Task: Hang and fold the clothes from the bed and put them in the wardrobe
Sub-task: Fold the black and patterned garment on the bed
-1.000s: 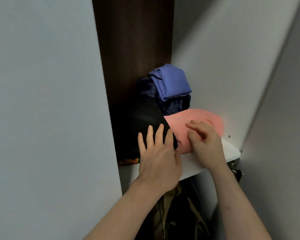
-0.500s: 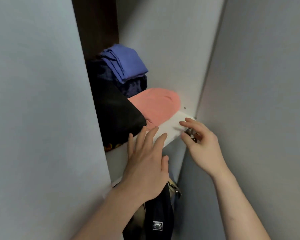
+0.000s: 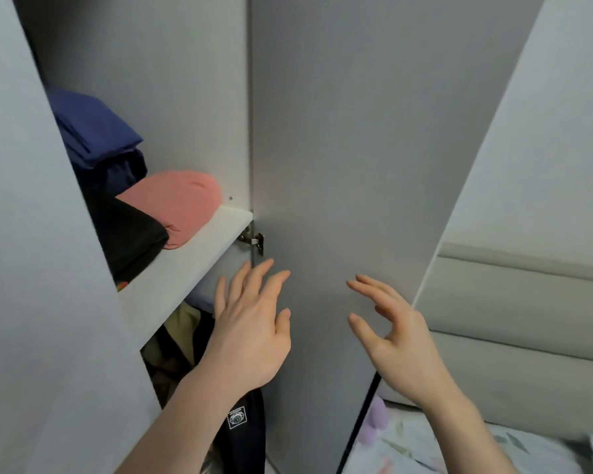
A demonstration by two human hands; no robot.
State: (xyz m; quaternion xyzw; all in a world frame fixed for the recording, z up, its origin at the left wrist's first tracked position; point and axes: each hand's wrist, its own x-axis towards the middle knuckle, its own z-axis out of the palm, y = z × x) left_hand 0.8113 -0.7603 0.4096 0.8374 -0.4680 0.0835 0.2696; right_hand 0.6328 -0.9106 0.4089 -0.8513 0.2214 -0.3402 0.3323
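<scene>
With both hands free in front of the wardrobe, nothing is being carried. Left hand (image 3: 250, 331) hovers below the shelf's front edge, fingers (image 3: 264, 282) spread and straight, gripping nothing. Right hand (image 3: 396, 340) is beside it near the door (image 3: 339, 165), fingers loosely bent, thumb apart, empty too. Judgement: hands are clear of the shelf because the folded item is placed; next garment would come from the bed (image 3: 459, 449), lower right, floral sheet, blurred.

Below the shelf, hung dark clothes (image 3: 243, 425) with a small label patch, plus something tan behind, partly hidden by the left arm.

On the shelf (image 3: 192, 265): black fold (image 3: 131, 234) at the front left, close to the front edge, touching the pink fold (image 3: 175, 203) just right of it. Pink one is rounded, smooth, sits mid-shelf, clear of the right wall. Behind them a navy piece with a blue fold (image 3: 93, 128) stacked on top, toward the back left corner. Folds look neat, stable. Hinge (image 3: 254, 239) sits under the shelf's right front corner.
</scene>
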